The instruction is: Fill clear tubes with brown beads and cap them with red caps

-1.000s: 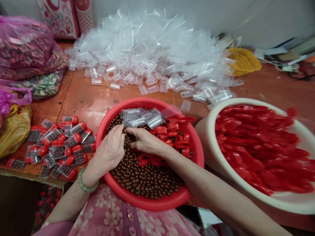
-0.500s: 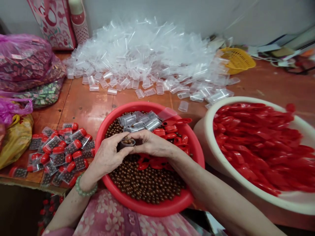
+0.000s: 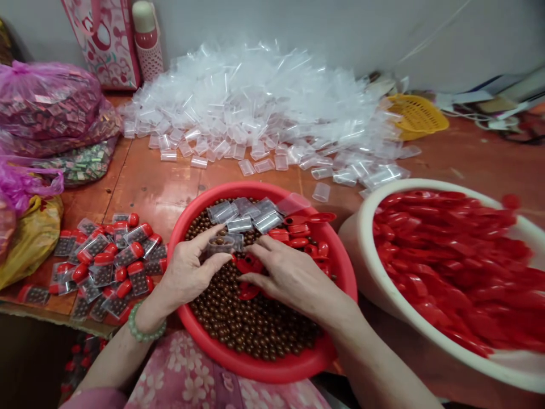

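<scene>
Over the left side of a red basin (image 3: 272, 372), my left hand (image 3: 191, 270) holds a clear plastic tube (image 3: 221, 244) between thumb and index finger, its opening facing up. My right hand (image 3: 285, 272) is apart from the tube, to its right, fingers spread over some red plastic caps (image 3: 249, 263); whether the fingertips touch one is unclear. Brown beads (image 3: 255, 324) fill the lower part of the basin. Empty clear tubes (image 3: 240, 224) lie on the beads at the back, and more red pieces (image 3: 298, 230) sit at the back right.
Filled red-capped tubes (image 3: 104, 255) lie left on the table. A pile of clear tubes (image 3: 255, 102) stands behind the basin. A white tub (image 3: 361, 233) of red pieces is at the right. Plastic bags (image 3: 51, 113) and a yellow basket (image 3: 419, 116) sit farther back.
My right hand has let go of the tube and moved right and slightly down, its fingers now spread. My left hand still holds the tube. The whole view has shifted slightly.
</scene>
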{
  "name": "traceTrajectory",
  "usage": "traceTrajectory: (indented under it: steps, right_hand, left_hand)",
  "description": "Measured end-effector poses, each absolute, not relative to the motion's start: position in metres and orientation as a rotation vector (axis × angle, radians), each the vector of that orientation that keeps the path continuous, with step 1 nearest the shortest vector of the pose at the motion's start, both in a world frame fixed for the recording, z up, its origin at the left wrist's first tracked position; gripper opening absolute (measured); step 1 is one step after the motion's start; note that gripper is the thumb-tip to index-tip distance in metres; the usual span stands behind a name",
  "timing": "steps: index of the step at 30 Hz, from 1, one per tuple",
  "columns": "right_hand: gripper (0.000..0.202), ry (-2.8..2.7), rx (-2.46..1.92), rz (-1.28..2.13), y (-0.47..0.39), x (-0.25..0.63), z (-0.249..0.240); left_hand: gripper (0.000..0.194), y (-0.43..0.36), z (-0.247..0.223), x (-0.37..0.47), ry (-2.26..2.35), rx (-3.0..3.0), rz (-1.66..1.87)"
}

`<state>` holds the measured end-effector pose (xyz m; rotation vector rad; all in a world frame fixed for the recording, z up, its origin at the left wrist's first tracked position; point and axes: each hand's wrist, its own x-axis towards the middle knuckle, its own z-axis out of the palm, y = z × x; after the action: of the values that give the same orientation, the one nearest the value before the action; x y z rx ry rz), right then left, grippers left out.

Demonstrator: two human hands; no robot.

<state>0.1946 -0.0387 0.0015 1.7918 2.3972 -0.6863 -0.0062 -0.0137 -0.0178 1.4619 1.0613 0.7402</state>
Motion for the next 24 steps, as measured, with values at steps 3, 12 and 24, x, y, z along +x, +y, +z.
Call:
traceTrajectory:
  steps: [3,12,24]
  right_hand:
    - [0.015,2.282,1.722,-0.584,-0.044,0.192,0.0]
    - [0.012,2.465,1.738,-0.497,-0.045,0.187,-0.016]
    - [0.012,2.853,2.195,-1.356,-0.043,0.204,0.002]
  left_hand:
    - [0.051,-0.013,-0.017,-0.006,1.033,1.512,0.707]
    - [0.025,-0.013,-0.018,-0.006,0.906,1.262,0.693]
    - [0.02,-0.01,-0.011,-0.005,0.982,1.231,0.733]
